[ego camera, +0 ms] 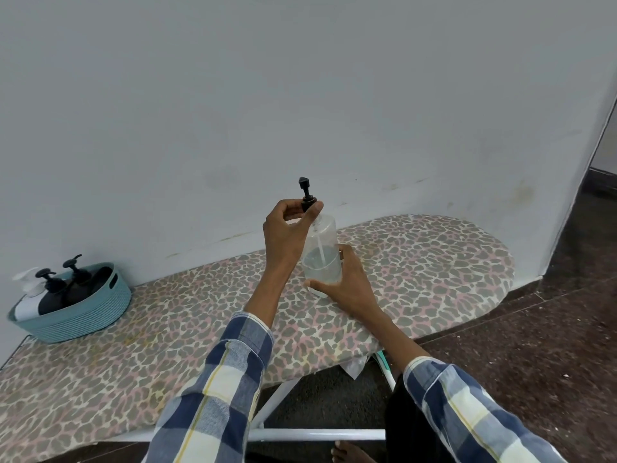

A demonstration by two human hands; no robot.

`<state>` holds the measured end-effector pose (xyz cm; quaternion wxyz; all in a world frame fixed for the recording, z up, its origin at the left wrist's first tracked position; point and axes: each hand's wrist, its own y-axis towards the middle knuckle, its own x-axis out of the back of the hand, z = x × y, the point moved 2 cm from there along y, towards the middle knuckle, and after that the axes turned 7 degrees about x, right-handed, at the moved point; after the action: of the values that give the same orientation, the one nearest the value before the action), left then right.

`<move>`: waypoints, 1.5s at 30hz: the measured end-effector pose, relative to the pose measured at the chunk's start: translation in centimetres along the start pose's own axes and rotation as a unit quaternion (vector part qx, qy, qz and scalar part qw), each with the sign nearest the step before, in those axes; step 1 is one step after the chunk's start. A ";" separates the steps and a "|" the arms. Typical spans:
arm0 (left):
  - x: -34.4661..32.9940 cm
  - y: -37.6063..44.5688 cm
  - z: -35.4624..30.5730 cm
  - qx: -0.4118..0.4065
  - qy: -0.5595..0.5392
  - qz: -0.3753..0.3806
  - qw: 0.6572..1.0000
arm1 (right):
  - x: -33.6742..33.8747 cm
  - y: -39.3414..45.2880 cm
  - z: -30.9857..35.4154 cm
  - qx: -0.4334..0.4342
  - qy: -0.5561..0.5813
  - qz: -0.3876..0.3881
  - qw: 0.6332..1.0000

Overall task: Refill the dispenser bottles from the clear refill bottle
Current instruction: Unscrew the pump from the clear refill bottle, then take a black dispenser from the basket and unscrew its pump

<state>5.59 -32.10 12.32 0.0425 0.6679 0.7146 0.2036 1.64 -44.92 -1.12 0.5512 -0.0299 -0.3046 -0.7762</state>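
Grip, right hand: right hand (347, 281) is wrapping the lower body of the clear bottle (322, 259), thumb lying across the front, fingers passing behind and showing dimly through the plastic.
Grip, left hand: left hand (287, 228) is pinching the black pump collar (307, 204) at the bottle neck between thumb and curled fingers.
Bottle position: clear bottle is standing near upright on the ironing board (434, 262), tilted slightly, about a third full of clear liquid, dip tube showing inside.
Hidden parts: bottle base is sitting behind the right hand; whether the collar is threaded on or loose cannot be told.
Arm pose: both forearms are reaching forward, plaid sleeves (230, 379) pushed back from the wrists; left wrist is raised above the right.
Basket: teal basket (83, 315) is resting on the board's far left end, well apart from the hands.
Basket contents: dark pump bottles (53, 292) and one white pump bottle (28, 295) are leaning inside, lower halves hidden by the rim.
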 end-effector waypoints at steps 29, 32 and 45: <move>27.2 -4.3 11.4 0.007 0.143 -0.153 0.978 | -19.2 -1.5 17.8 0.266 -0.054 0.029 0.962; 32.2 -4.8 13.4 0.017 0.160 -0.202 0.966 | -23.9 -0.4 20.3 0.273 -0.040 0.075 0.958; 41.6 -6.1 20.9 0.087 0.138 -0.285 0.945 | -37.6 7.6 27.0 0.155 -0.003 0.278 0.948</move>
<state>2.52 13.10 -0.04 -0.0584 0.4028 0.8889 0.2102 15.18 -1.34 9.77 0.7425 -0.0298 -0.4021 -0.5350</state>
